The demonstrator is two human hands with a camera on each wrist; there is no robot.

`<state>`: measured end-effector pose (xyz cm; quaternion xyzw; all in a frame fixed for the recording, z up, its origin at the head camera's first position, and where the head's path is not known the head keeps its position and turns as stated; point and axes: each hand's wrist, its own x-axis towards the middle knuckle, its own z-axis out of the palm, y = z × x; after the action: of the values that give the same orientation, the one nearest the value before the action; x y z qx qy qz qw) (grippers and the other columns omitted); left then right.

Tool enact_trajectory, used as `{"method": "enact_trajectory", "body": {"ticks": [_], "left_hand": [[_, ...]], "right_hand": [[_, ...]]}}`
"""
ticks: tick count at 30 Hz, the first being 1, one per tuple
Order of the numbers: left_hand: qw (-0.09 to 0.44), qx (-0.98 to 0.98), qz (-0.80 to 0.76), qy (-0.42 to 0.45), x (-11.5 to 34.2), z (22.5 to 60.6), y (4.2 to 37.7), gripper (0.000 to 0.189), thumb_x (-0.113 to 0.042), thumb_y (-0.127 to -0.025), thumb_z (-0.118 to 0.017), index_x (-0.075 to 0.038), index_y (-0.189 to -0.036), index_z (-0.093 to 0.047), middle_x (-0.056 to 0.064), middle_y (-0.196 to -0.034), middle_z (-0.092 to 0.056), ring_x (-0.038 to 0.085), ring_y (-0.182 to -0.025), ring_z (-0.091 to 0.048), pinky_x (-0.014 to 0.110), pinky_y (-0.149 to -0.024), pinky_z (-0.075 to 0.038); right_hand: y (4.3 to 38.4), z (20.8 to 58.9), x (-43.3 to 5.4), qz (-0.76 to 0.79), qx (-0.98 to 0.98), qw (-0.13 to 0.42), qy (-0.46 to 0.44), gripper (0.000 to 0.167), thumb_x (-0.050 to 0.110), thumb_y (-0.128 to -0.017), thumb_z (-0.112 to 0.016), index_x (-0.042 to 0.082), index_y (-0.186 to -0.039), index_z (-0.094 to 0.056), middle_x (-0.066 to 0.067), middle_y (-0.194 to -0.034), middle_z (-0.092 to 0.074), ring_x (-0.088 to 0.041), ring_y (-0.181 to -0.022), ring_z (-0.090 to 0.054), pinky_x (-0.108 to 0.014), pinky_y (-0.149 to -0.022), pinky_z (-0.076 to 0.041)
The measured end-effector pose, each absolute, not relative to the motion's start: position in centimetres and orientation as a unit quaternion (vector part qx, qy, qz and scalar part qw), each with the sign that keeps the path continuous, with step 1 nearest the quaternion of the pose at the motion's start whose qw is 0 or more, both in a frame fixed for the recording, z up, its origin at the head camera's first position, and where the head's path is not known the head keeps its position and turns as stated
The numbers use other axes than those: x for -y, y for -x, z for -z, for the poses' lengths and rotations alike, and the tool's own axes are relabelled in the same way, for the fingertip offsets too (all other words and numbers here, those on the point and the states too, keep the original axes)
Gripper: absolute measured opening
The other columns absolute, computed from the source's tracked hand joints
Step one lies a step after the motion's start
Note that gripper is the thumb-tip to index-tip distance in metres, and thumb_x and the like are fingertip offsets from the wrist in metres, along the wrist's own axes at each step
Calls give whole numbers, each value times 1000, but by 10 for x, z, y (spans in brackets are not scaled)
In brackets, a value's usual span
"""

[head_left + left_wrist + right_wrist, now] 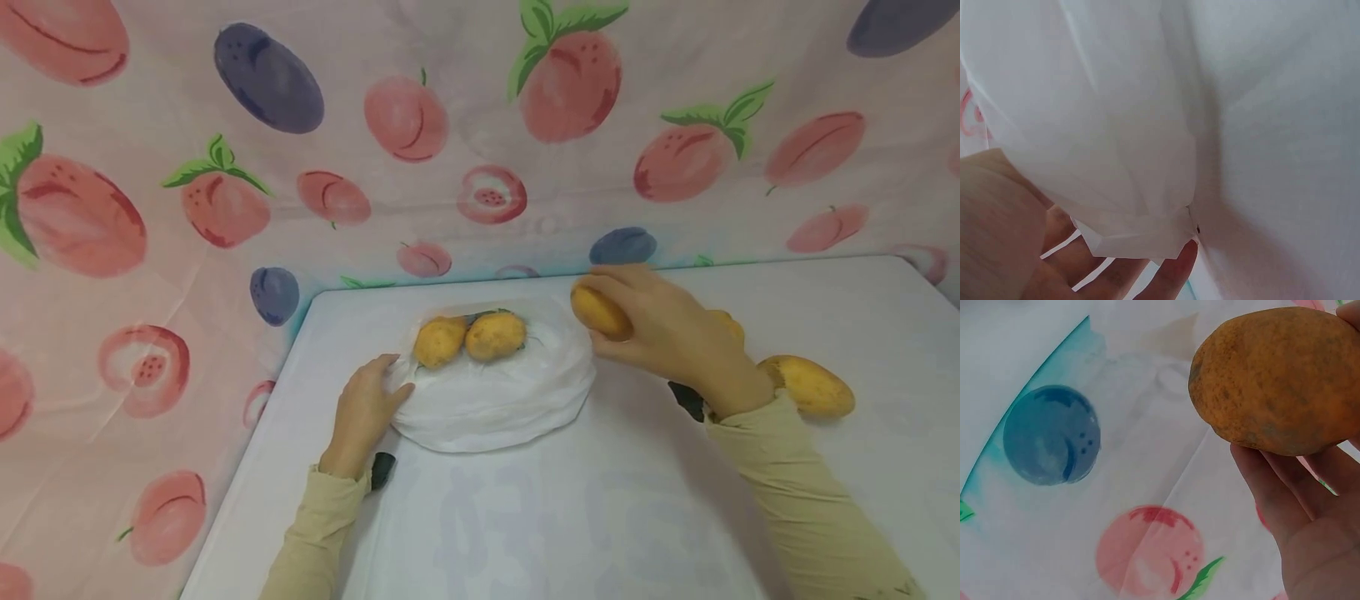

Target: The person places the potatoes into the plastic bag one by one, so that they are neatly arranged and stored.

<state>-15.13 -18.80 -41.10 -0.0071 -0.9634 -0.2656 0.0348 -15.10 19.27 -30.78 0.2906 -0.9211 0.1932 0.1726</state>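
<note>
A white plastic bag [491, 408] lies on the table, with two yellow-brown potatoes [495, 335] showing side by side in its mouth. Bits of dark green show around them; what they belong to is hidden. My left hand [365, 408] holds the bag's left edge, thumb toward me. In the left wrist view, fingers [1175, 269] lie behind the bag's thin white film [1129, 125]. Past the bag's right rim, my right hand [652, 321] grips another potato [600, 312] in the air. That potato [1279, 381] fills the upper right of the right wrist view.
To the right, a larger potato [813, 387] rests on the white tabletop [885, 500]. Another yellow thing [726, 323] is partly hidden behind my right forearm. A fruit-print cloth [487, 100] hangs behind the table and along its left side.
</note>
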Motion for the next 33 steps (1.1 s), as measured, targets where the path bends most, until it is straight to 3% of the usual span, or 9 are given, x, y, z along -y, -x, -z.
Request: {"method": "enact_trajectory", "body": {"ticks": [10,23,33], "left_hand": [[34,964,264,11,188,411,150,53,-19,-88,-75,0,-134,-57,23,-134,-59,41,-125,-54,55,-104,-44],[32,964,265,11,189,412,151,53,-19,-89,-75,0,-134,-57,23,-135,-59,41,-126,-54,55,-104,-44],[41,964,263,12,187,413,152,52,-17,-87,-76,0,-132,-59,22,-131,-61,40,-123,-56,54,-103,-45]], "right_hand": [[156,318,-173,-184,923,151,-302,51,25,-80,-73,7,-127,-62,-16,-131,-61,-33,-116,-58,-49,-92,-53],[162,329,-151,-188,913,147,-330,48,26,-82,-73,6,-125,-63,-17,-125,-63,-31,-111,-60,-47,-84,-55],[168,338,-134,-185,926,107,-310,50,27,-84,-74,5,-126,-63,-15,-124,-65,-32,-111,-60,-48,-93,-52]]}}
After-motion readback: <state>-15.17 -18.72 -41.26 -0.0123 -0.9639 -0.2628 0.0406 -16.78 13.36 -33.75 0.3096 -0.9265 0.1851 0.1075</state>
